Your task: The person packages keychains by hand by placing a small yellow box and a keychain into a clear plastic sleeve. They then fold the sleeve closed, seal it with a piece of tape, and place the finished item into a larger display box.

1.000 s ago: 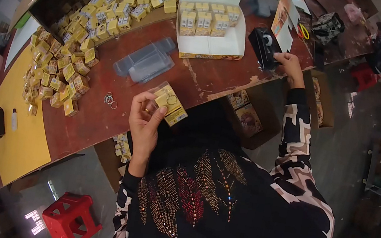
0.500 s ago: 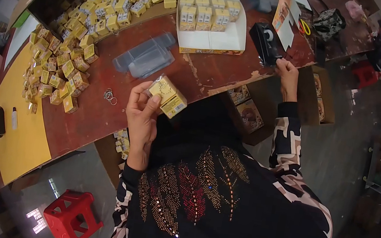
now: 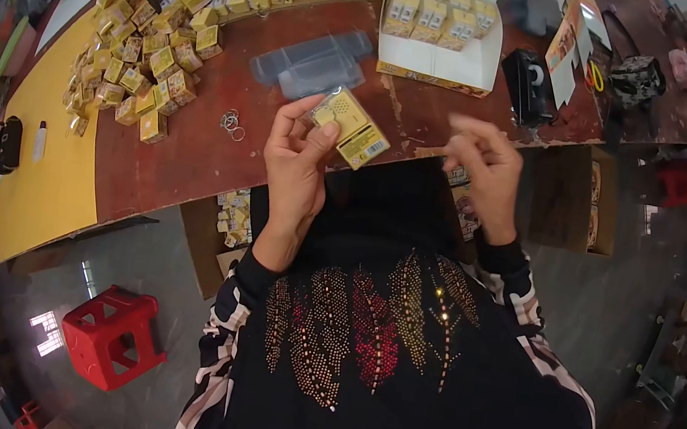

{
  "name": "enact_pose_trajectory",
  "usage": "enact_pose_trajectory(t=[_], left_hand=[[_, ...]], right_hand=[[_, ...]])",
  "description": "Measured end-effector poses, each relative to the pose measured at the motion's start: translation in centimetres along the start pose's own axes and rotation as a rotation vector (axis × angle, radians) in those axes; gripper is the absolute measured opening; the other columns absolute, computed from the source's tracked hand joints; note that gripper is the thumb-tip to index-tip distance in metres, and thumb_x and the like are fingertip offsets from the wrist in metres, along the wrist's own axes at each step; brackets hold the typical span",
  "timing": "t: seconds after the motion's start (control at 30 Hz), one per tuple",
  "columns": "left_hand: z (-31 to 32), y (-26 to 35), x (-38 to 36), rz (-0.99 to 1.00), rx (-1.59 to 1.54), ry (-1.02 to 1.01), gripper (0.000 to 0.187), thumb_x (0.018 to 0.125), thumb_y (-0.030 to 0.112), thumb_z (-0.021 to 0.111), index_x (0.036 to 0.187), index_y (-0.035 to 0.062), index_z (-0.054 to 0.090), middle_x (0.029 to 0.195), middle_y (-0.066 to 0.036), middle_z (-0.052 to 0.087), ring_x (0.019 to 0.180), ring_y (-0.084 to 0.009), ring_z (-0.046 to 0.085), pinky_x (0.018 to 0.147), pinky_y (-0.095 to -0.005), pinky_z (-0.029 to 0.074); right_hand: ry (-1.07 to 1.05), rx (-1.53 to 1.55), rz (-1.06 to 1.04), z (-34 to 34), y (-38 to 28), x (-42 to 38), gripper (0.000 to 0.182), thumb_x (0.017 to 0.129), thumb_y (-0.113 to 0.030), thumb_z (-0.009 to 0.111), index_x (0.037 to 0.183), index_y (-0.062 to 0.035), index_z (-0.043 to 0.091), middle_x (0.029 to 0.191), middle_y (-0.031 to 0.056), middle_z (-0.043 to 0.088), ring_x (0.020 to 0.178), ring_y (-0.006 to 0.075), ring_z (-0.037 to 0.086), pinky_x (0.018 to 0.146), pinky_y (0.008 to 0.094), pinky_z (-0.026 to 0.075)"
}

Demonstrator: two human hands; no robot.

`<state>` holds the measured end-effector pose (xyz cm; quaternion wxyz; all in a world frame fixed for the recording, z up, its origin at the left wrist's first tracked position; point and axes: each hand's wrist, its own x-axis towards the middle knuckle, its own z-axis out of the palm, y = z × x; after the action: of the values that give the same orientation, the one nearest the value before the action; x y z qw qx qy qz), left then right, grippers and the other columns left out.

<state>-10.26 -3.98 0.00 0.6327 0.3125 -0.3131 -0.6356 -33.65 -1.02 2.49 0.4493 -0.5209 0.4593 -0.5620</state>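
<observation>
My left hand [image 3: 302, 149] grips a small yellow printed box [image 3: 355, 131] in clear wrap, thumb on its near face, just above the table's front edge. The face turned up shows a barcode. To the right of it, my right hand [image 3: 487, 170] is in the air, its fingers curled together and smeared by motion. Whatever may be between those fingertips is too small to make out. Beyond the right hand, a black tape dispenser [image 3: 527, 89] stands on the table.
A white display carton [image 3: 439, 66] holds rows of similar boxes. Clear plastic pieces [image 3: 318, 62] and metal rings [image 3: 233, 124] lie on the red table [image 3: 178, 179]. Many yellow boxes [image 3: 147, 67] are heaped at left. A red stool [image 3: 113, 338] and open cartons [image 3: 575, 202] stand below.
My right hand has left the tape dispenser and come left toward the yellow box. The left hand has tilted the box so its barcode side faces up more. The view has shifted.
</observation>
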Motion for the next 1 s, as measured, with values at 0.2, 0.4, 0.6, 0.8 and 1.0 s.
enact_pose_trajectory(t=[0.2,0.4,0.6,0.8,1.0], left_hand=[[-0.1,0.0,-0.6,0.126,0.045,0.009,0.033,0.092,-0.002,0.065,0.123,-0.0006,0.054,0.114,-0.011,0.064,0.101,-0.0156,0.064,0.085,-0.0298,0.057],[0.0,0.1,-0.9,0.143,0.028,-0.04,0.034,0.093,-0.002,0.065,0.124,-0.0001,0.053,0.12,-0.013,0.062,0.104,-0.0163,0.064,0.082,-0.0278,0.057],[-0.6,0.3,-0.6,0.182,0.081,-0.02,0.033,0.093,-0.001,0.064,0.124,0.0007,0.054,0.116,-0.011,0.064,0.1,-0.0158,0.065,0.082,-0.0275,0.057],[-0.7,0.8,-0.5,-0.114,-0.033,-0.014,0.034,0.094,0.003,0.064,0.127,0.0015,0.053,0.116,-0.012,0.065,0.102,-0.0194,0.067,0.083,-0.0346,0.06],[-1.6,1.2,0.3,-0.294,-0.178,-0.051,0.036,0.095,0.003,0.062,0.129,0.0033,0.052,0.119,-0.014,0.064,0.107,-0.0223,0.065,0.087,-0.0384,0.06]], right_hand=[[-0.217,0.158,0.121,6.3,0.9,-1.1,0.065,0.095,-0.001,0.062,0.152,-0.0055,0.032,0.082,0.005,0.065,0.072,0.0074,0.061,0.067,0.0209,0.05],[-0.27,0.091,0.196,6.2,1.5,0.0,0.063,0.094,-0.004,0.064,0.15,-0.0059,0.035,0.08,0.005,0.065,0.072,0.0078,0.062,0.065,0.0216,0.051],[-0.159,-0.138,0.073,6.7,2.3,0.1,0.051,0.087,-0.004,0.072,0.133,-0.0054,0.05,0.105,0.0098,0.065,0.089,0.0147,0.065,0.068,0.026,0.054],[-0.379,-0.516,-0.742,5.3,1.9,2.2,0.033,0.074,-0.01,0.08,0.106,-0.0137,0.07,0.131,0.0108,0.057,0.124,0.0338,0.052,0.103,0.0437,0.044],[-0.469,-0.675,-0.824,4.1,1.9,4.4,0.053,0.074,-0.022,0.083,0.123,-0.0138,0.067,0.14,0.014,0.051,0.131,0.0352,0.047,0.107,0.0449,0.041]])
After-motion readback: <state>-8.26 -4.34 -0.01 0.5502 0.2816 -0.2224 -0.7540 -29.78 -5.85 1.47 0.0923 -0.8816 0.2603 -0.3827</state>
